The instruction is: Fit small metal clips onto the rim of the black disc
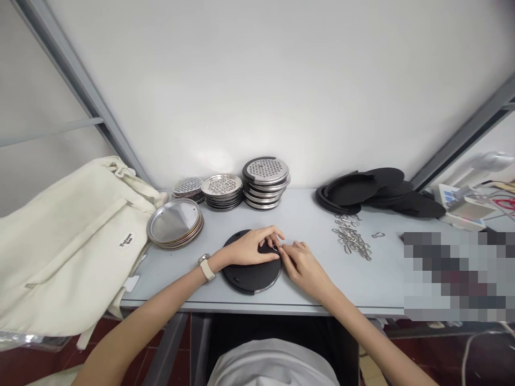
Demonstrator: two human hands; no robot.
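Note:
A round black disc [253, 276] with a metal rim showing along its front right edge lies on the table in front of me. My left hand [253, 247], a watch at its wrist, lies across the disc, its thumb and fingers curled around the right edge. Between the hands is a small metal clip [276, 247] at the disc's edge. My right hand [301, 265] pinches the clip from the right, its fingertips close to my left fingers. Part of the clip is hidden by the fingers.
Behind the disc stand a stack of perforated metal grater discs [265, 170] and a lower stack [222, 186]. Plain metal plates [174, 222] lie left, beside a cream bag [76, 241]. To the right are black covers [354, 190] and a pile of metal clips [352, 241].

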